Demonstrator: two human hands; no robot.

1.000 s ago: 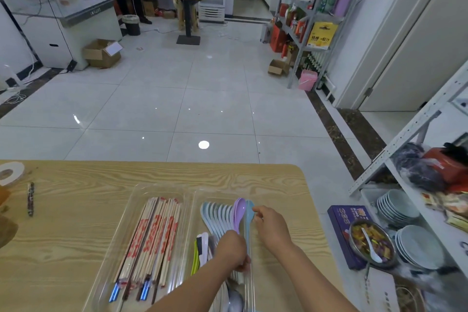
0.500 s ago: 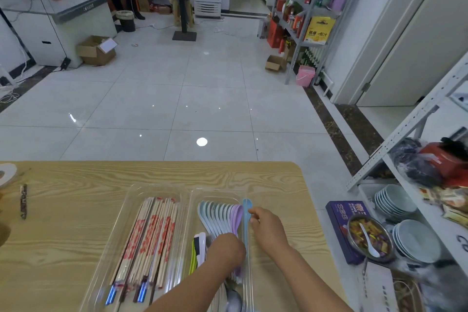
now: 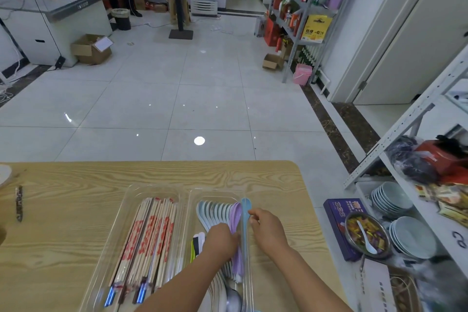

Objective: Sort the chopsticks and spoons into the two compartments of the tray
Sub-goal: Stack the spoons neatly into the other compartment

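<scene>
A clear two-compartment tray [image 3: 188, 195] lies on the wooden table [image 3: 63, 210]. Its left compartment holds several paper-wrapped chopsticks [image 3: 149, 238]. The right compartment holds a row of pale blue spoons [image 3: 212, 210], a purple spoon [image 3: 236, 213] and a light blue spoon [image 3: 245, 210] along the right wall. My left hand [image 3: 220, 240] rests on the spoon handles, its fingers against the purple spoon. My right hand [image 3: 268, 230] pinches the light blue spoon near its bowl. A metal spoon [image 3: 233, 299] lies at the tray's near end.
A dark pen-like stick [image 3: 19, 202] lies on the table at far left. To the right stand a purple box [image 3: 336, 220], a metal bowl of food [image 3: 366, 235] and stacked plates [image 3: 410, 235] under a metal shelf. Beyond the table is open tiled floor.
The purple and light blue spoons have been lowered into the row in the right compartment. Both hands have shifted slightly with them; the view tilted a little.
</scene>
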